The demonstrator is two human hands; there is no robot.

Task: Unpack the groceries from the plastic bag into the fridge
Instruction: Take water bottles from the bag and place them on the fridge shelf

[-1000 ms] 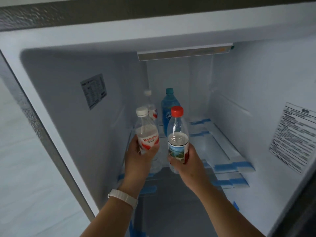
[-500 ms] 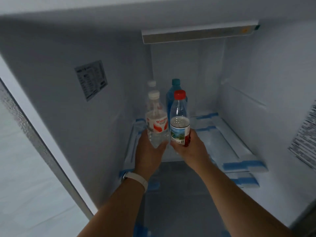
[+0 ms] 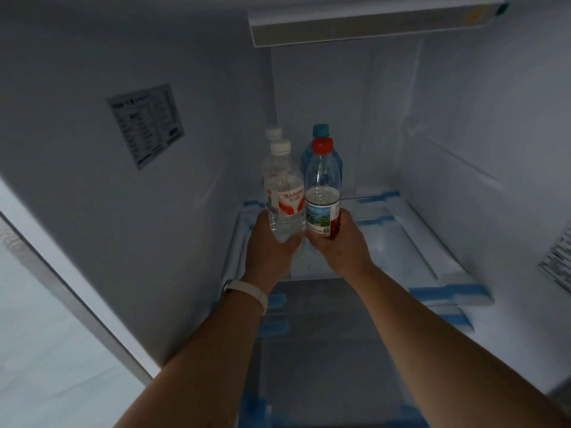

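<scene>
Left hand (image 3: 272, 245) grip closed around white-capped bottle (image 3: 282, 199); right hand (image 3: 340, 242) grip around red-capped bottle (image 3: 323, 193), bottles touching, inside fridge (image 3: 154, 211).

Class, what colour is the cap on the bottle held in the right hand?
Red. The bottle cap shows best in the head view, above the right hand.

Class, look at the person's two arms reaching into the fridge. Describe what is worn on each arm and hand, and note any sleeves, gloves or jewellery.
Both forearms are bare, with no sleeves in view. The left hand and right hand wear no gloves, and no rings show. The only thing worn is a white wristband on the left wrist: a smooth, plain strap with rounded edges. The right wrist carries nothing.
</scene>
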